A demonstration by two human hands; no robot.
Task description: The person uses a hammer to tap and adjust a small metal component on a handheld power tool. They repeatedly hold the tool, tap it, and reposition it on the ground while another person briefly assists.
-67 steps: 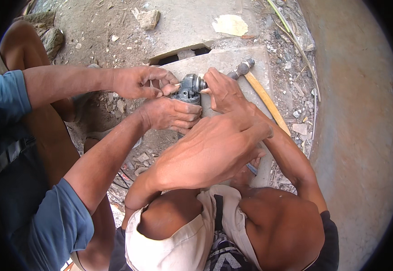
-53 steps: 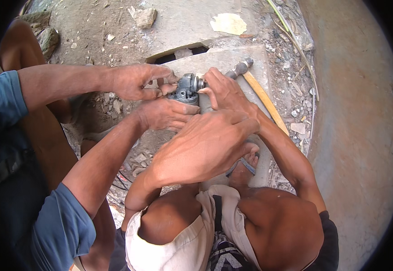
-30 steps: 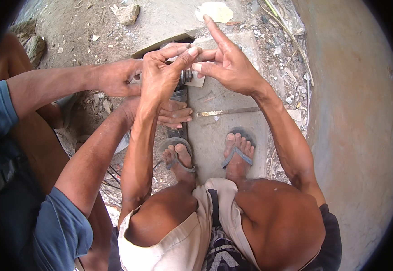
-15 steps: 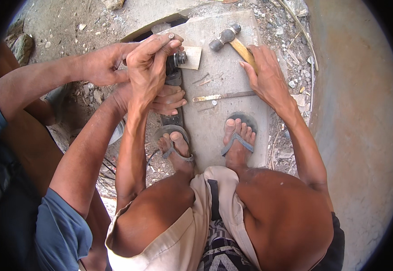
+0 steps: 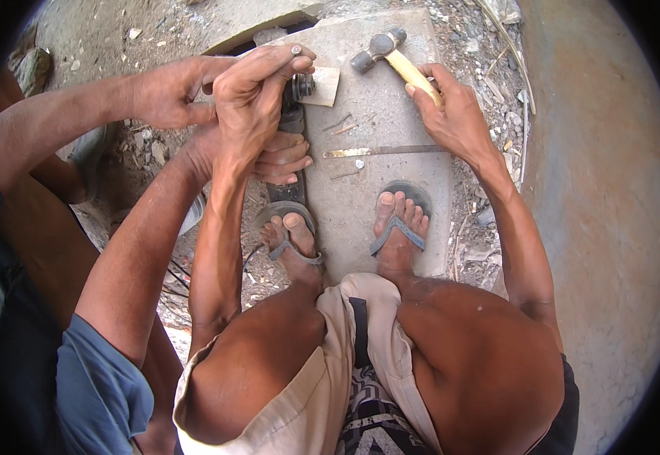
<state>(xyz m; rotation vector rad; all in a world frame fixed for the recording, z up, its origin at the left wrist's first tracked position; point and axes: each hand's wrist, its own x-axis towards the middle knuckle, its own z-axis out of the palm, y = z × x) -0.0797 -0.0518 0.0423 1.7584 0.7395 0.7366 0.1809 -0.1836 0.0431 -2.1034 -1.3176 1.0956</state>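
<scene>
My left hand (image 5: 250,95) pinches a small metal pin (image 5: 296,50), perhaps a punch, upright over a dark angle-grinder-like tool (image 5: 292,114) with a threaded fitting (image 5: 302,86). My right hand (image 5: 451,114) grips the pale wooden handle of a ball-peen hammer (image 5: 383,49), its head raised to the right of the tool. A co-worker's upper hand (image 5: 174,91) and lower hand (image 5: 277,158) hold the tool, partly hidden behind my left hand. A beige card (image 5: 324,85) lies beside the fitting.
The concrete slab (image 5: 368,114) carries a flat metal strip (image 5: 371,150) and small nails or scraps. My sandalled feet rest below. A dark slot edges the slab at the back, with rubble around it. A smooth concrete surface (image 5: 587,227) runs along the right, cables at lower left.
My left hand has come up from low centre to over the tool. My right hand has left the tool and taken hold of the hammer that was lying on the slab.
</scene>
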